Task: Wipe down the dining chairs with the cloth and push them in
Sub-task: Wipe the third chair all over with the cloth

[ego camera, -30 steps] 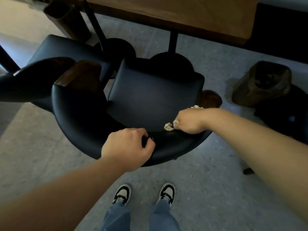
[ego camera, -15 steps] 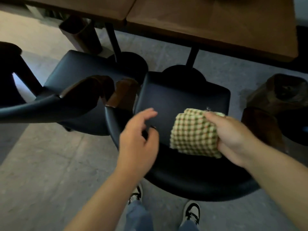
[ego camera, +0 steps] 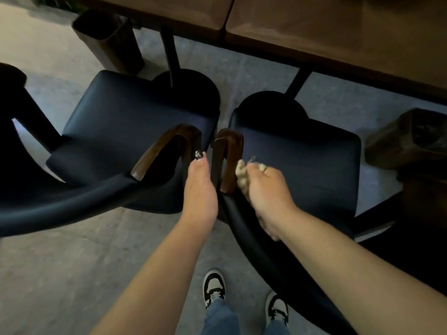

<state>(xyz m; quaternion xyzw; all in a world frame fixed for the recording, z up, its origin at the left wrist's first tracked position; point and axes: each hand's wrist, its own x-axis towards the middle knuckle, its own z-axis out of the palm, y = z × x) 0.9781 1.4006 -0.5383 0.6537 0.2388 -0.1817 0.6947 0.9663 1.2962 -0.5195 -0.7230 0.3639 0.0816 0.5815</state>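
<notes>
Two dark upholstered dining chairs stand side by side before the wooden table (ego camera: 338, 27). The right chair (ego camera: 307, 165) has a curved black backrest ending in a brown wooden arm tip (ego camera: 228, 155). My right hand (ego camera: 266, 189) grips the bunched checked cloth (ego camera: 242, 174) and presses it against the inner side of that wooden tip. My left hand (ego camera: 200, 189) lies along the outer side of the same arm, fingers straight, in the gap beside the left chair (ego camera: 125, 141).
Black table legs with round bases (ego camera: 188, 93) stand under the table. A dark wooden stump stool (ego camera: 411, 139) sits at the right, another wooden block (ego camera: 108, 37) at the back left. My shoes (ego camera: 214, 286) are on grey floor behind the chairs.
My right hand has bunched the spread cloth and carried it from the seat to the left arm tip. My left hand has moved forward alongside that arm. The view has shifted left.
</notes>
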